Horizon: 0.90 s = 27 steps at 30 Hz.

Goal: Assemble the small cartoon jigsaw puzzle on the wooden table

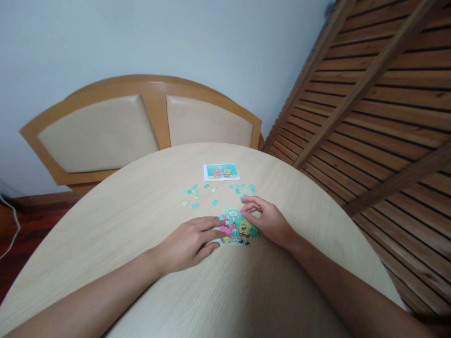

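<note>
A partly joined jigsaw puzzle (234, 227) with cartoon figures, one pink, one pale and one yellow, lies on the round table (141, 202). My left hand (193, 241) rests palm down with fingers stretched out, their tips on the puzzle's left edge. Over the puzzle's upper right part is my right hand (268, 219), its thumb and a fingertip brought close together at the top edge. Whatever is between them is too small or hidden to make out. Part of the puzzle's right side is covered by this hand.
Loose puzzle pieces (195, 205) lie scattered beyond my left hand, and another group of pieces (243, 188) beyond my right. Behind them is a picture card (221, 172) with the same figures. A padded headboard (102, 134) and slatted wood (366, 94) stand past the table.
</note>
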{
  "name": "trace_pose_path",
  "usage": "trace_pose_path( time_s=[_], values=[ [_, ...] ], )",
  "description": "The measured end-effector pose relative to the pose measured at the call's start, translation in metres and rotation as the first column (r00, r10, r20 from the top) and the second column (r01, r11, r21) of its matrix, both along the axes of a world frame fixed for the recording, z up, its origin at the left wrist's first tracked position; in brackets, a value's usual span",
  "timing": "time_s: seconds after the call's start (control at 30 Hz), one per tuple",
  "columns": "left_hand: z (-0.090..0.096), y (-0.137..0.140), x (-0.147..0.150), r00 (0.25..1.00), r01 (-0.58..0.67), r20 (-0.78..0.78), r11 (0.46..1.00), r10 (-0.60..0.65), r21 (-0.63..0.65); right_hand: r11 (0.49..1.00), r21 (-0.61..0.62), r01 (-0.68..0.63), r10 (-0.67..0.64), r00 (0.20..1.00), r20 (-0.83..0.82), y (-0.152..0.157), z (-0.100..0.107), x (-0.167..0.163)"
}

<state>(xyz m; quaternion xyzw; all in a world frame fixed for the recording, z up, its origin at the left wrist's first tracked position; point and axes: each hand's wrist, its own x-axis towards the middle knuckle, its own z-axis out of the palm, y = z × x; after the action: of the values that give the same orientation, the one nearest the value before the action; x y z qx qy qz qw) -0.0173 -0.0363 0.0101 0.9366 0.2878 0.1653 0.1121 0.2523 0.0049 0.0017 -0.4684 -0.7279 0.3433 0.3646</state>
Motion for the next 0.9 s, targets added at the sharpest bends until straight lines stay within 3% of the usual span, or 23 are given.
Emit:
trace_pose_path(
  time_s=[0.9],
  values=[
    [0.003, -0.002, -0.001, 0.998, 0.026, 0.056, 0.999, -0.025, -0.022, 0.979, -0.179, 0.100, -0.085, 0.992, 0.088, 0.001, 0.009, 0.021]
  ],
)
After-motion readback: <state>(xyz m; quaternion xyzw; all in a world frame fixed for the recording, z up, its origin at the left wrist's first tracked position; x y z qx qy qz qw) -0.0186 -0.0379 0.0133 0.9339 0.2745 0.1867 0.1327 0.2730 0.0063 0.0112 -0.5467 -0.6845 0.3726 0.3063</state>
